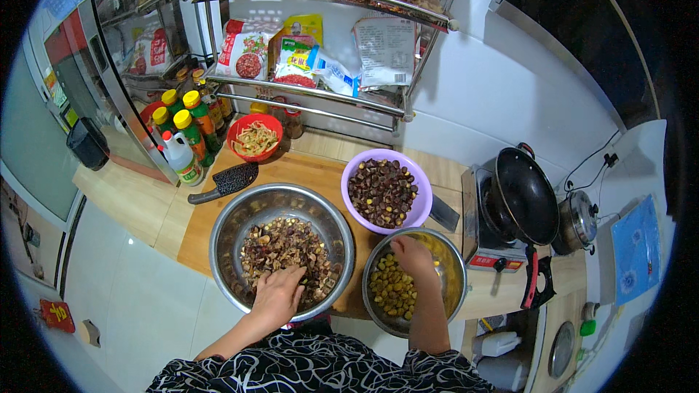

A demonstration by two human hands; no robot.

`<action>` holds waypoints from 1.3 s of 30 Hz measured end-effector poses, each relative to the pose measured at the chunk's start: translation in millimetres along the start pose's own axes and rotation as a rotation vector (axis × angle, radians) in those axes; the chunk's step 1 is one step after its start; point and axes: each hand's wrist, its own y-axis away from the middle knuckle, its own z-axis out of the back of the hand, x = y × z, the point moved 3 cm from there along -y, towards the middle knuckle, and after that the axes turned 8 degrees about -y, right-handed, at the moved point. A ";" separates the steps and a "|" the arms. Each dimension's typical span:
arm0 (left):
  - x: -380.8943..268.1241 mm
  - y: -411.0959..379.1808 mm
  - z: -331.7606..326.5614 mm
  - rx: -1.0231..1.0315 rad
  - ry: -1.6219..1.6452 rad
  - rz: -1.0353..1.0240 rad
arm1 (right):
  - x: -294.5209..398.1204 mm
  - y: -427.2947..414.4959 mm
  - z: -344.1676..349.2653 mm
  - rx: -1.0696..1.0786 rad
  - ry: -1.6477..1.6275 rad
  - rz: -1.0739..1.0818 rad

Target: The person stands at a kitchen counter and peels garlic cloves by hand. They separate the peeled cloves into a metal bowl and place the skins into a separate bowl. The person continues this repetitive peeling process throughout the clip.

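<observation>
My left hand (278, 292) reaches over the near rim of a large steel bowl (225, 240), its fingers low over a heap of dark brown shell pieces (295, 245). To the right, my right hand (413, 255) hangs with bent fingers above a smaller steel bowl (457, 289). Peeled yellow chestnuts (390, 289) cover the left part of that bowl's bottom. Whether a chestnut is between my right fingers cannot be made out. Behind the steel bowls, a purple plastic basin (425, 196) is filled with brown-shelled chestnuts (382, 191).
A cleaver (232, 180) lies on the wooden cutting board (306, 166) beside a red bowl (255, 139) of shredded food. Yellow-capped bottles (188, 120) stand left. A wok (527, 196) rests on the gas stove (494, 251) at right. A metal rack (306, 87) holds packets above.
</observation>
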 end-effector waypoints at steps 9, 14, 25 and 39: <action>6.2 3.9 1.7 0.060 0.016 0.051 | -19.7 -129.1 -62.8 -0.169 -0.135 0.302; 15.9 11.3 4.0 0.053 0.053 0.125 | -7.8 -142.9 -76.3 -0.084 0.044 0.223; 20.0 18.3 -3.8 0.099 0.063 0.122 | -24.7 -129.4 -46.9 -0.153 -0.466 0.192; 29.1 2.2 -11.1 -0.027 1.043 0.338 | 106.3 -3.1 -52.7 0.549 -0.822 0.453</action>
